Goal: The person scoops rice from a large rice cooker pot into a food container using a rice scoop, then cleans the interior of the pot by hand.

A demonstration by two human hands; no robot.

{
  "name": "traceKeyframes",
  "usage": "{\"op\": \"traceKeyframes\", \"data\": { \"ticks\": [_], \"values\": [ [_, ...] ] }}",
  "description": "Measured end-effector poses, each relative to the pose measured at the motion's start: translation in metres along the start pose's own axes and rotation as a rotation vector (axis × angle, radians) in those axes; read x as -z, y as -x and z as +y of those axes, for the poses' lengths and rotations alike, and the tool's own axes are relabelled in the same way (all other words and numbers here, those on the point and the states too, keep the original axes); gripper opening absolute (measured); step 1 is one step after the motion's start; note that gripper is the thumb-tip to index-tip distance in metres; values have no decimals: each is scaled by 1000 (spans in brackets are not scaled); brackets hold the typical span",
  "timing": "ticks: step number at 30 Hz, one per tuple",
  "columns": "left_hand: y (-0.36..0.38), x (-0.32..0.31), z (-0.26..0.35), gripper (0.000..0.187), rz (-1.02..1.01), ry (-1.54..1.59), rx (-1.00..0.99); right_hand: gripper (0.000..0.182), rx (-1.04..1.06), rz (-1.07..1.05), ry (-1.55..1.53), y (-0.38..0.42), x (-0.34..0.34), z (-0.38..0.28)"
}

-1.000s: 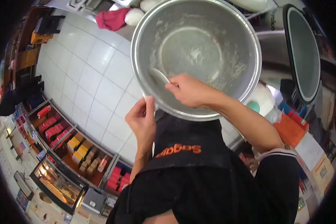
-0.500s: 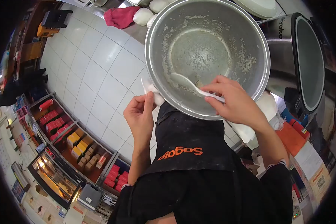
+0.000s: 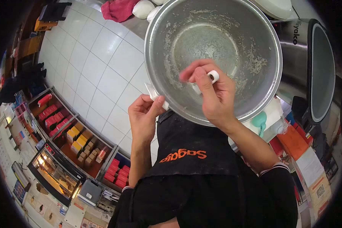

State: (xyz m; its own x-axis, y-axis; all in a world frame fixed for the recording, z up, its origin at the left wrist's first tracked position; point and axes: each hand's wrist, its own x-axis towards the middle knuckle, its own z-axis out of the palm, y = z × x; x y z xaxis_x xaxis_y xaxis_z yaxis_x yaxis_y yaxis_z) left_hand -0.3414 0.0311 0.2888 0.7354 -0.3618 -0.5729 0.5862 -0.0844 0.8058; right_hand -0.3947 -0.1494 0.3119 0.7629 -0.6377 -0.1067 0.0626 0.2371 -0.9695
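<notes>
Holding a white plastic spoon (image 3: pixel 208 80) in the right hand (image 3: pixel 212 95), fingers (image 3: pixel 203 81) curled tight round its handle, thumb laid along the top, the looped end of the handle poking out near the knuckles; bowl of the spoon hidden behind the hand, so cannot tell whether it touches the metal. Hovering over the near inner wall of a large steel mixing bowl (image 3: pixel 216 34), tipped toward the camera, its inside smeared with pale, floury residue in rings and streaks, thickest along the right wall. Pinching the bowl's near left rim with the left hand (image 3: pixel 144 117), fingers (image 3: pixel 155 104) closed narrowly on the edge together with a small scrap of white paper or plastic (image 3: pixel 152 92) that sticks up just beside the rim. Both forearms rising from a black apron (image 3: pixel 186 159) with orange lettering, worn over black sleeves with striped cuffs. Beyond the bowl, on a steel worktop (image 3: pixel 135 24), a crumpled red cloth (image 3: pixel 119 9) next to white lumps (image 3: pixel 142 8), possibly dough. To the right, just beside the bowl, a large cooker (image 3: pixel 311 64) with its dark lid standing open. Below the bowl's right edge, a teal scoop (image 3: pixel 259 121) lying on a white container. Down on the left, white floor tiles (image 3: pixel 98 64) and a display case (image 3: pixel 72 140) stocked with red and yellow boxes.
</notes>
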Motion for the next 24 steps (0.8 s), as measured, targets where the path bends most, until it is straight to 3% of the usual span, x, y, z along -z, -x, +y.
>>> {"op": "traceKeyframes", "data": {
  "ticks": [2, 3, 5, 8, 9, 12, 17, 19, 21, 22, 24],
  "values": [
    [12, 0, 1, 8, 18, 72, 46, 28, -274, -63, -214, 0, -9, -9],
    [18, 0, 1, 12, 34, 138, 84, 28, -285, -66, -203, -2, -6, -4],
    [23, 2, -1, 18, 8, 125, 73, 42, -195, -293, -631, -9, 10, 7],
    [21, -5, -2, 13, 17, 9, 61, 51, -223, -338, -654, -20, 7, -42],
    [17, -7, -2, 9, 7, 60, 66, 51, -237, -346, -652, -18, 2, -31],
    [19, -8, -1, 6, 29, 121, 69, 49, -326, -59, -570, -12, 2, 8],
    [13, -10, -2, 7, 31, 145, 18, 47, -154, -154, -574, -24, 1, -39],
    [12, -11, -2, 6, 11, 108, 30, 46, -107, -172, -560, -15, -11, -25],
    [17, -12, -1, 6, 2, 107, 46, 44, -328, 101, -382, -2, -18, 23],
    [14, -13, -2, 6, 16, 106, 60, 44, -320, 83, -383, -13, -18, 11],
    [14, -18, 6, 5, 47, 87, 96, 43, -118, -49, -598, -18, -12, -29]
  ]
}}
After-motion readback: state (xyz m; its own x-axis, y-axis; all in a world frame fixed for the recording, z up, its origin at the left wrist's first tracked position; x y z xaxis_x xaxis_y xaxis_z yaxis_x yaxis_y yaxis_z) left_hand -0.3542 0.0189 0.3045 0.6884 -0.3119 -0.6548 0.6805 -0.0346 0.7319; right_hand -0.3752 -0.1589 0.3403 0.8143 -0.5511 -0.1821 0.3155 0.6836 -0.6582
